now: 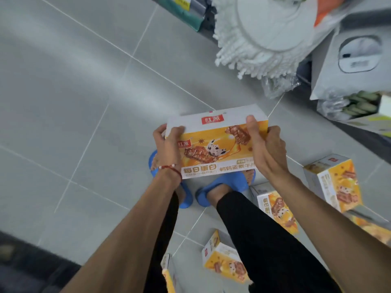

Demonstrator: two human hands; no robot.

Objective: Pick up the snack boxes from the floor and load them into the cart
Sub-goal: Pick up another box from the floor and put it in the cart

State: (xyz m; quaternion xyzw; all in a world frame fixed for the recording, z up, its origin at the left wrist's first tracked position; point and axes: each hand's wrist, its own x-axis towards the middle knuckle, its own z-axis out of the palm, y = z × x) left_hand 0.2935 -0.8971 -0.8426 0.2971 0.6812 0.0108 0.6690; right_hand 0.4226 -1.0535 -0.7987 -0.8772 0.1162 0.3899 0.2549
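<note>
I hold one orange-and-white snack box (215, 142) in front of me, above my feet. My left hand (169, 149) grips its left end, thumb on the front face. My right hand (264, 146) grips its right end, thumb over the top edge. Several more snack boxes lie on the grey tiled floor at the lower right: one box (334, 180) at the right, one box (277, 208) beside my right leg, one box (224, 261) between my legs, and one box (168, 271) partly hidden at the bottom. No cart is in view.
A white mop head (254, 39) hangs at the top right, over shelf goods and a grey carton (351, 66). My feet wear blue slippers (224, 187) on the floor. A dark mat or object (25, 263) fills the lower left corner.
</note>
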